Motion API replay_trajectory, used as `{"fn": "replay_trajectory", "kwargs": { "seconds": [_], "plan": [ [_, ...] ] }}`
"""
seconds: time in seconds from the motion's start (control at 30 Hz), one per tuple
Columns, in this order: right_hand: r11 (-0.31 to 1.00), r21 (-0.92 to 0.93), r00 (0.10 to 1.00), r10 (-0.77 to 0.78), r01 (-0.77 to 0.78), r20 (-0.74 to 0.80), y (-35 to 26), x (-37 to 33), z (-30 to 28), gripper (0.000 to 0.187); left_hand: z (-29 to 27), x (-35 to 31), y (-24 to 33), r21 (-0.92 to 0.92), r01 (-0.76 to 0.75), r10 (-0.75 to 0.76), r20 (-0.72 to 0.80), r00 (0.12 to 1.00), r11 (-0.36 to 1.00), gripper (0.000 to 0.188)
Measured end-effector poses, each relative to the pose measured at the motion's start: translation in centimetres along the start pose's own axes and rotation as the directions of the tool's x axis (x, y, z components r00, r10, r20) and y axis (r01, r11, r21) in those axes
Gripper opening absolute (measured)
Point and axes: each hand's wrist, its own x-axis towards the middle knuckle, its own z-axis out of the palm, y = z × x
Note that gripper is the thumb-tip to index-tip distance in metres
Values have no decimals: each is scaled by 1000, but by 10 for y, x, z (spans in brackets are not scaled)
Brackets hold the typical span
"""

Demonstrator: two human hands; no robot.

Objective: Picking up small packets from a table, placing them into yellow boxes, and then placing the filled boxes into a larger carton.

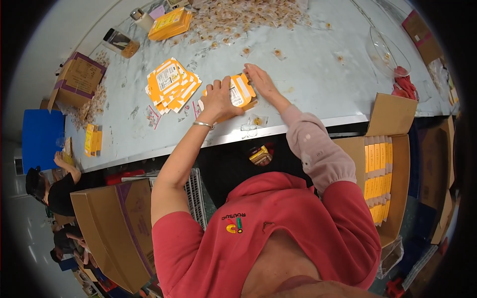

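Currently, orange carton: it lies on the table [308, 84] between the two hands, partly under the left palm, its right end toward the right hand.
Left hand [218, 102]: curved over the carton [242, 93], fingers bent across the top and thumb along the near edge, gripping it (a bracelet [204, 124] circles the wrist).
Right hand [262, 82]: fingers nearly straight and close together, pinching nothing that shows, at the carton's far right corner; whether the fingertips press on the cardboard I cannot tell.
Handling: the step looks like squaring or working the carton's right end. It calls for a steady left hand that pins without denting, while the right fingers guide the flaps evenly; pushing hard on one corner would likely skew the thin card.
Carton's look: orange with white areas, a pale printed panel showing just right of the left thumb and fingers; the body stands up as a shallow box, with brownish card showing at its right end. Its contents are hidden.
Flat cartons [174, 85]: a fanned stack in matching orange and white, just left of the left hand.
Small packet [257, 121]: clear, with something yellowish inside, on the near side of the carton, between the hands and the table edge.
Packet heap [248, 17]: spread well beyond both hands.
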Motion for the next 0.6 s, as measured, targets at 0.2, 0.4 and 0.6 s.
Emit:
{"fn": "replay_trajectory", "kwargs": {
  "seconds": [0.2,0.4,0.6],
  "plan": [
    [994,-110,968,29,-1,251,-37,-45,-46,51,-13,-5,-20,50,-120,118,40,992,992,103],
    [690,-689,913,103,221,396,-44,-61,-36,45,-15,-8,-27,160,-324,307,127,943,932,99],
    [1000,21,928,-29,23,371,-53,-30,-27,42,0,-14,-28,-128,-307,294,-112,949,943,100]
  ]
}}
